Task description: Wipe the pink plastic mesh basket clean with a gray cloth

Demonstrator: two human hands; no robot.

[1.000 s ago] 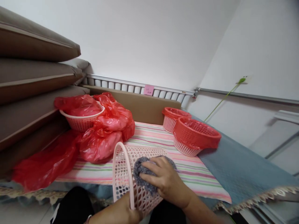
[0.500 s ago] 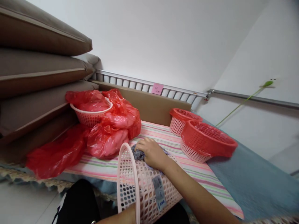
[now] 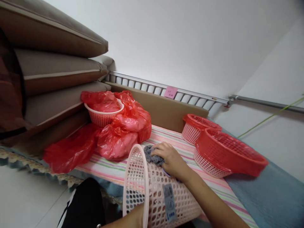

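Note:
A pale pink plastic basket (image 3: 156, 180) with a lattice of holes lies tipped on its side over my lap, its mouth facing left. A blue-grey label (image 3: 169, 202) is stuck on its wall. My right hand (image 3: 169, 158) is closed on a grey cloth (image 3: 154, 156) and presses it against the basket's upper outer wall near the rim. My left hand (image 3: 137, 215) reaches in through the mouth; its fingers are inside, mostly hidden behind the lattice, so I cannot tell how they are bent.
Red plastic bags (image 3: 118, 142) and another pink basket (image 3: 102, 118) sit at left on the striped cloth (image 3: 163, 133). Two baskets lined with red bags, a rear basket (image 3: 192, 131) and a front basket (image 3: 209, 164), stand at right. Cushions (image 3: 61, 66) are stacked at left.
The view has shifted left, so most things appear farther right. My right hand and the grey cloth stay on the basket's outside near the rim. A dark-edged shape now shows at the left edge.

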